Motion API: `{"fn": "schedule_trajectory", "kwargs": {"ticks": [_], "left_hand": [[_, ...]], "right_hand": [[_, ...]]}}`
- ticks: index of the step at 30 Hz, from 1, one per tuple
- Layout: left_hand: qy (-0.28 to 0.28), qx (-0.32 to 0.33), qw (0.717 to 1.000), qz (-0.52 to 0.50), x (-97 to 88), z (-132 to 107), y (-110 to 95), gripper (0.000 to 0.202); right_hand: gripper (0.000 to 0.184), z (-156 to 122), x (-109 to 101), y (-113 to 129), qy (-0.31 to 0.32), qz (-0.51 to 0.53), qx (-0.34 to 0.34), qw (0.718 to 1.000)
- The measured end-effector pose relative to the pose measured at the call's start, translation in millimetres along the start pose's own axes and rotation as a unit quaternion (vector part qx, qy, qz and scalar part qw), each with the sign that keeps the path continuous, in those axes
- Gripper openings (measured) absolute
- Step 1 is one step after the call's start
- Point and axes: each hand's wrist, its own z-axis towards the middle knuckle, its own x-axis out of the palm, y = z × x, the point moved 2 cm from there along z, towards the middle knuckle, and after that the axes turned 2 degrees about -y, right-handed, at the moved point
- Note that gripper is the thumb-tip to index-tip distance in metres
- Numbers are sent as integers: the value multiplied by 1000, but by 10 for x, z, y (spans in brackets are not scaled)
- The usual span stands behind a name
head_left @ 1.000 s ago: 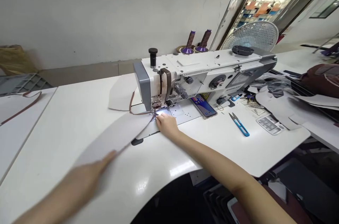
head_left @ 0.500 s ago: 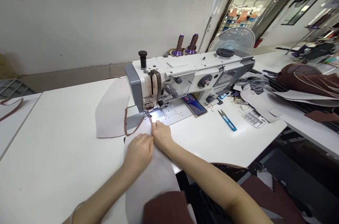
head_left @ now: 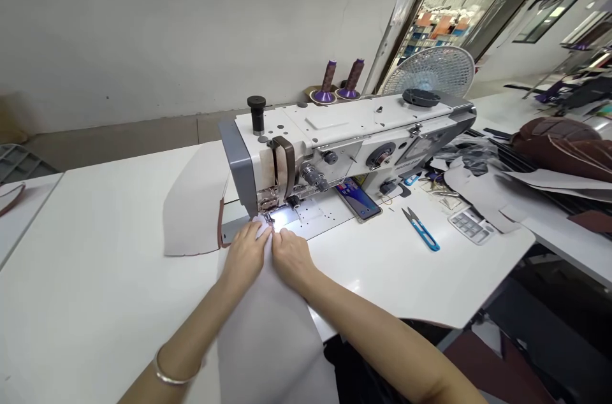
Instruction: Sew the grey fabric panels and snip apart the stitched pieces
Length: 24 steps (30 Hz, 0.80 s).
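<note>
A pale grey sheet panel [head_left: 270, 334] runs from my hands toward me and hangs over the table's front edge. My left hand [head_left: 245, 255] and my right hand [head_left: 291, 259] hold it side by side just in front of the presser foot [head_left: 266, 203] of an industrial sewing machine [head_left: 344, 130]. Beyond the foot, another part of the grey material [head_left: 194, 206] lies flat on the table, with a brown binding strip [head_left: 220, 223] along its edge. My fingers hide where the panel meets the needle. A metal bangle [head_left: 174, 369] circles my left wrist.
A white table [head_left: 95, 276] carries the machine. A phone [head_left: 358, 198] and blue-handled thread snips [head_left: 421, 230] lie on it to the right. Further right are leather pieces [head_left: 559, 144] and offcuts. Purple-based thread cones [head_left: 327, 82] and a fan [head_left: 428, 71] stand behind.
Both hands have moved closer to the presser foot and gathered the grey panel there. The brown strip no longer shows in front of the foot, and the dark piece near me has gone from view.
</note>
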Motion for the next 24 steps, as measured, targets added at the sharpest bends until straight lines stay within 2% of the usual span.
{"fn": "schedule_trajectory", "kwargs": {"ticks": [10, 24], "left_hand": [[-37, 11, 999, 16, 50, 22, 82, 38], [-15, 2, 1000, 19, 29, 33, 43, 36]], "right_hand": [[16, 122, -2, -29, 6, 23, -21, 999], [18, 117, 30, -27, -1, 37, -21, 999]]}}
